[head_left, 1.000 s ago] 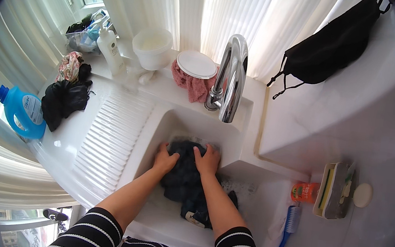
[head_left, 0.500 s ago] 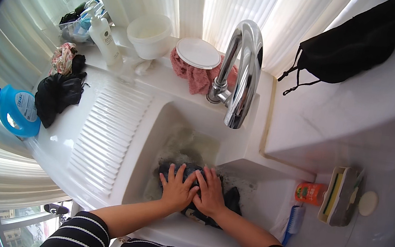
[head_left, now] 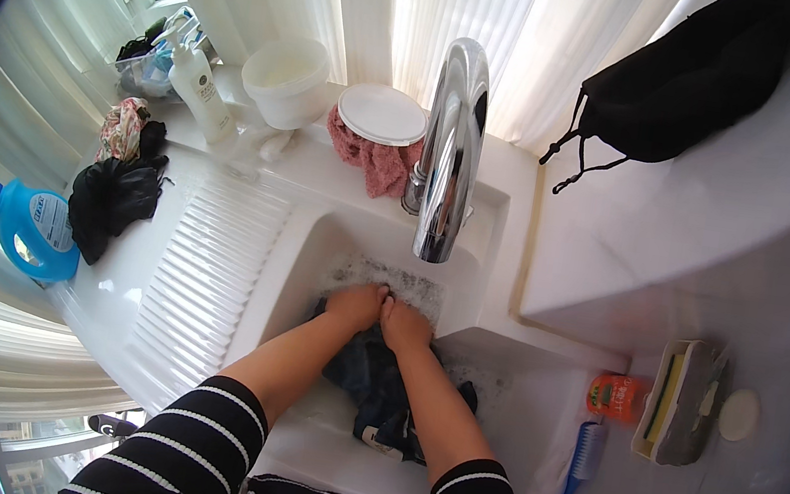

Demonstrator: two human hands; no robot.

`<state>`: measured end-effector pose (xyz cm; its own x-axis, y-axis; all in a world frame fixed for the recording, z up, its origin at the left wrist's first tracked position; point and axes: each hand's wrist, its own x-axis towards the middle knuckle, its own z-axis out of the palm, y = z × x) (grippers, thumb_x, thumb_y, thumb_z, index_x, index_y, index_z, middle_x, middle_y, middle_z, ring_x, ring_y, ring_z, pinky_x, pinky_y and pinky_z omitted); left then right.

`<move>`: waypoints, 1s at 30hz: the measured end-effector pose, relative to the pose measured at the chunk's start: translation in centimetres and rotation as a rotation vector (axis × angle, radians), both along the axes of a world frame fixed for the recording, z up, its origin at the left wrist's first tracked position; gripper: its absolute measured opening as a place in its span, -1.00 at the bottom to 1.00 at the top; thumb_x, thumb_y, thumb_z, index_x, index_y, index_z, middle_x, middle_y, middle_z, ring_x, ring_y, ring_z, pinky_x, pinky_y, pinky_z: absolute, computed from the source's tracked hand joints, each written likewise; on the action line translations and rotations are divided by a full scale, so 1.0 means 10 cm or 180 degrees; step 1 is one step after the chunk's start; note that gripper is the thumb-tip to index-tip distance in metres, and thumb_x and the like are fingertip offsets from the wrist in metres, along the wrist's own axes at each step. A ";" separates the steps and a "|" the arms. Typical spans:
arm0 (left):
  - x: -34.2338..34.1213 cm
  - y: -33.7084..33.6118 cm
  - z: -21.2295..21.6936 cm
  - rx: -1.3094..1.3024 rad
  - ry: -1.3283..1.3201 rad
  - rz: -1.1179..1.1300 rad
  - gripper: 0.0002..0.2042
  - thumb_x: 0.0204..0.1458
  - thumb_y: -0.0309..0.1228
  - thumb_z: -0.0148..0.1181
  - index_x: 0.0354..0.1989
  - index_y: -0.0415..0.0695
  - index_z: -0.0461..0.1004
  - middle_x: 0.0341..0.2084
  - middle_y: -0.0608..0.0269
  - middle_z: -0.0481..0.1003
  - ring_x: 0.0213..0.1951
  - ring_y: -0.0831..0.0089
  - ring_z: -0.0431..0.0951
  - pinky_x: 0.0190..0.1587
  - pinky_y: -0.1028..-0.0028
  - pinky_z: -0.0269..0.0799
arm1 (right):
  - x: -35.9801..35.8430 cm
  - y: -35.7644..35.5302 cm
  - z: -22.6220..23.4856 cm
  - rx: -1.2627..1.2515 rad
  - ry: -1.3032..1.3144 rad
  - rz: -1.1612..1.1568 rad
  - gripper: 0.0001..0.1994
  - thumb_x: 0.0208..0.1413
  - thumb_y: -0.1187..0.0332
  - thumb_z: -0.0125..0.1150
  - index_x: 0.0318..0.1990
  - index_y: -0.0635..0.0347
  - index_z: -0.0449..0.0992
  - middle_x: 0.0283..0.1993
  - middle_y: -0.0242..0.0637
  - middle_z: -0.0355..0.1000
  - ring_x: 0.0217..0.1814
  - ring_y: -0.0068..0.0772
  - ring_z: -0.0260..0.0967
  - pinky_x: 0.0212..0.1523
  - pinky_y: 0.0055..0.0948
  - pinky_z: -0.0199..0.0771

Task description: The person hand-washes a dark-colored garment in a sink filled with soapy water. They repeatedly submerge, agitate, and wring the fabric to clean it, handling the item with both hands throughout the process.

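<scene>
A dark wet garment (head_left: 367, 377) lies in soapy water in the white sink (head_left: 295, 278), spread towards me and under my right forearm. At its far end my left hand (head_left: 357, 304) is closed, the fingers curled down into the cloth. Beside it, almost touching, my right hand (head_left: 406, 326) is closed on the garment too. The fingertips of both hands are mostly hidden. Above and beyond my hands hangs the chrome faucet (head_left: 453, 154), with no water seen running from it.
A ribbed washboard (head_left: 210, 267) slopes left of the basin. Beyond it stand a blue detergent jug (head_left: 39, 232), black cloth (head_left: 114, 197), a pump bottle (head_left: 202, 94) and a white tub (head_left: 284, 85). On the right are a blue brush (head_left: 575, 475), an orange container (head_left: 614, 396) and a sponge holder (head_left: 681, 404).
Both hands went from lying flat with spread fingers on the garment to curled closed at its far end. They moved away from me, and more of the garment shows nearer me.
</scene>
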<state>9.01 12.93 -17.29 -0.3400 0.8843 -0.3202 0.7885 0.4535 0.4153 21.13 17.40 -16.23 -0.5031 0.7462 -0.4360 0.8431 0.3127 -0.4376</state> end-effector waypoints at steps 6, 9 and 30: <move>0.18 -0.41 0.98 0.1614 0.0099 -0.0165 -0.74 0.09 -0.15 0.05 -0.25 -0.04 0.54 -0.34 0.17 0.52 -0.18 0.14 0.47 -0.14 0.09 0.27 | 0.65 -0.48 0.37 0.0603 0.2298 -0.0049 -0.58 0.10 0.14 0.10 0.06 0.13 0.38 0.15 0.10 0.22 0.19 0.12 0.18 0.00 0.01 0.27; 0.51 -1.06 0.73 0.1105 0.0745 -0.0553 -0.63 0.07 -0.14 0.08 0.07 0.17 0.38 0.10 0.05 0.26 0.15 0.01 0.19 0.00 -0.25 0.11 | 0.98 -0.96 0.29 0.1419 0.1217 0.0838 -0.47 0.00 0.13 0.21 0.14 0.04 0.29 0.21 0.02 0.06 0.26 0.14 0.00 0.04 0.23 0.12; -0.25 -0.27 0.06 -0.0660 -0.0503 0.0672 -0.41 0.19 0.10 -0.24 -0.09 -0.27 0.42 -0.19 -0.10 0.51 -0.10 0.05 0.52 -0.06 0.13 0.40 | 0.77 -0.72 0.36 -0.0719 0.0597 -0.0008 -0.02 -0.03 -0.37 -0.02 0.36 0.18 -0.11 0.25 0.23 0.16 0.21 0.19 0.23 0.18 -0.12 0.24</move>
